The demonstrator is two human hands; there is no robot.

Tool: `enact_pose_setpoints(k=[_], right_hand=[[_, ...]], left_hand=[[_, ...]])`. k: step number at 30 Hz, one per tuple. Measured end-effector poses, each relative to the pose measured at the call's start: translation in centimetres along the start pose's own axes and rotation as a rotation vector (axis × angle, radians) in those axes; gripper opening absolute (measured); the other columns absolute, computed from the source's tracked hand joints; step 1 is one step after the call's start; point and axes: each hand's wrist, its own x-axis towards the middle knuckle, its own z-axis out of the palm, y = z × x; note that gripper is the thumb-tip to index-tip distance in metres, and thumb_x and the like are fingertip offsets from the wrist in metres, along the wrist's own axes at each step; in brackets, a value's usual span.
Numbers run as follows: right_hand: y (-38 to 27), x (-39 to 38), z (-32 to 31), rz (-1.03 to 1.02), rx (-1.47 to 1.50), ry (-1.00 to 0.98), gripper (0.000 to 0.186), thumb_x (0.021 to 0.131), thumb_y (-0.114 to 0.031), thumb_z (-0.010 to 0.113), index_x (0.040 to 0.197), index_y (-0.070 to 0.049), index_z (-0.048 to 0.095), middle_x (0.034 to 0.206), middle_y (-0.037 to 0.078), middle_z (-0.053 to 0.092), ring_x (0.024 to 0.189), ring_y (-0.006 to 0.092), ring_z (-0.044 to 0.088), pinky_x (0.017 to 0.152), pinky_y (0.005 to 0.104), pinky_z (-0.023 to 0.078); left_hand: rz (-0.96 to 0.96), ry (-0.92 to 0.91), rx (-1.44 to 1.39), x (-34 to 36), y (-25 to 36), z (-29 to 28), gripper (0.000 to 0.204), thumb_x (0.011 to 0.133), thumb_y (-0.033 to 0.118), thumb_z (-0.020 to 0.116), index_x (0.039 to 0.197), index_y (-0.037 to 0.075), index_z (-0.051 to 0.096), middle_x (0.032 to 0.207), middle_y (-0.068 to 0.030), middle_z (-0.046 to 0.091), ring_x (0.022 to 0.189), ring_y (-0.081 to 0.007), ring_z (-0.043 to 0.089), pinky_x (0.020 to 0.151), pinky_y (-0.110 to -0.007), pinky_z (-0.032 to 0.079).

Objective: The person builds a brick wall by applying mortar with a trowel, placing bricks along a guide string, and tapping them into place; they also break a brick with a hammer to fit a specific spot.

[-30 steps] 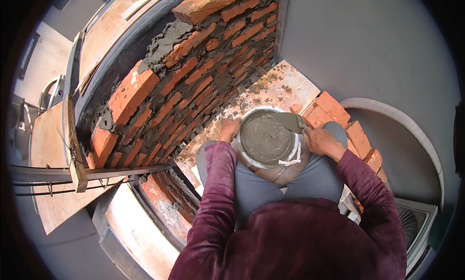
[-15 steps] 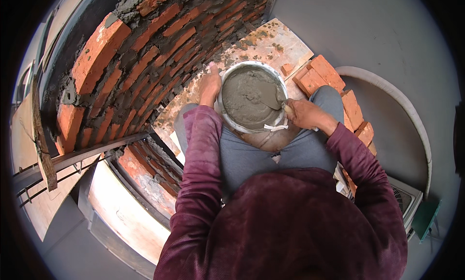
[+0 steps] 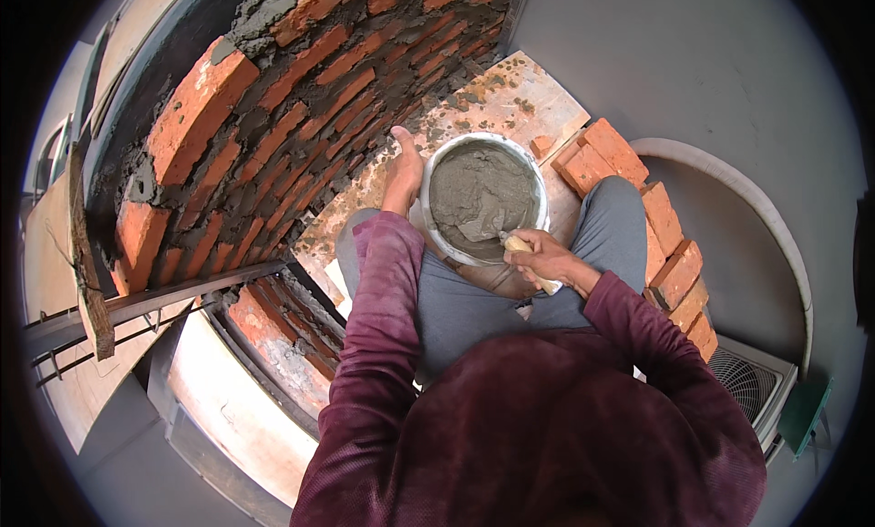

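My right hand point(image 3: 542, 263) is closed on the wooden handle of a trowel point(image 3: 519, 245), whose blade is partly sunk in grey mortar point(image 3: 478, 185). The mortar fills a white-rimmed bucket point(image 3: 540, 185) between my bent legs. My left hand point(image 3: 403, 172) is at the bucket's left side against the rim, thumb stretched out, other fingers partly hidden. A wall of red bricks and mortar point(image 3: 310, 90) rises to the left of my hands.
Loose bricks point(image 3: 670, 217) lie stacked to my right. A mortar-spattered board point(image 3: 551, 90) lies ahead, against a grey wall point(image 3: 693, 62). A curved pale hose point(image 3: 788, 226), a metal-grilled unit point(image 3: 747, 386), a metal rail point(image 3: 223, 279) and wooden batten point(image 3: 91, 299) surround me.
My right hand has moved down and left with the trowel, turning it so the blade sits lower in the mortar. My left hand stays beside the bucket. The view has shifted.
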Motion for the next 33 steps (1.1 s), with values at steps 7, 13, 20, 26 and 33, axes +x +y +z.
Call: enact_pose_setpoints(k=[7, 13, 20, 26, 33], right_hand=[[0.1, -1.0, -1.5, -0.050, 0.198, -0.071, 0.032, 0.090, -0.003, 0.064, 0.121, -0.003, 0.054, 0.072, 0.001, 0.055, 0.048, 0.0082, 0.051, 0.040, 0.0255, 0.044], [-3.4, -6.7, -4.7, -0.078, 0.043, -0.099, 0.029, 0.089, -0.002, 0.063, 0.117, -0.001, 0.055, 0.064, 0.000, 0.054, 0.046, 0.0083, 0.053, 0.041, 0.0248, 0.044], [-20.9, -6.9, -6.8, -0.325, -0.357, -0.201, 0.034, 0.088, -0.007, 0.066, 0.119, 0.000, 0.055, 0.069, 0.001, 0.058, 0.044, 0.0061, 0.052, 0.041, 0.0231, 0.045], [-39.2, -0.4, -2.0, -0.698, -0.902, -0.228, 0.052, 0.083, -0.022, 0.072, 0.127, -0.001, 0.055, 0.082, 0.004, 0.060, 0.053, 0.0092, 0.057, 0.048, 0.0254, 0.049], [-42.5, 6.5, 4.4, -1.482, -1.843, 0.551, 0.048, 0.088, -0.008, 0.058, 0.135, -0.014, 0.052, 0.098, 0.014, 0.061, 0.082, 0.0297, 0.066, 0.067, 0.0402, 0.055]], left_hand=[[-0.067, -0.091, -0.338, 3.8, -3.2, -1.0, 0.126, 0.074, 0.091, -0.006, 0.118, -0.007, 0.059, 0.110, -0.0265, 0.060, 0.107, -0.0362, 0.057, 0.094, -0.043, 0.045], [-0.050, 0.263, -0.571, 1.3, -1.4, -1.7, 0.117, 0.084, 0.085, -0.002, 0.149, -0.004, 0.035, 0.153, -0.0259, 0.037, 0.143, -0.0391, 0.034, 0.116, -0.043, 0.025], [0.446, 0.381, -1.342, -6.6, -1.8, -2.0, 0.044, 0.106, 0.043, 0.041, 0.108, 0.002, 0.057, 0.100, -0.0105, 0.056, 0.103, -0.0225, 0.059, 0.093, -0.037, 0.053], [0.350, -0.356, -0.390, -12.7, -0.4, 0.8, 0.031, 0.103, 0.030, 0.045, 0.098, 0.006, 0.064, 0.091, 0.0001, 0.061, 0.086, -0.0092, 0.059, 0.078, -0.023, 0.050], [0.589, -0.419, -0.111, -12.4, -1.3, 2.6, 0.036, 0.095, 0.034, 0.053, 0.102, 0.003, 0.069, 0.083, -0.0085, 0.067, 0.081, -0.0170, 0.061, 0.074, -0.032, 0.048]])
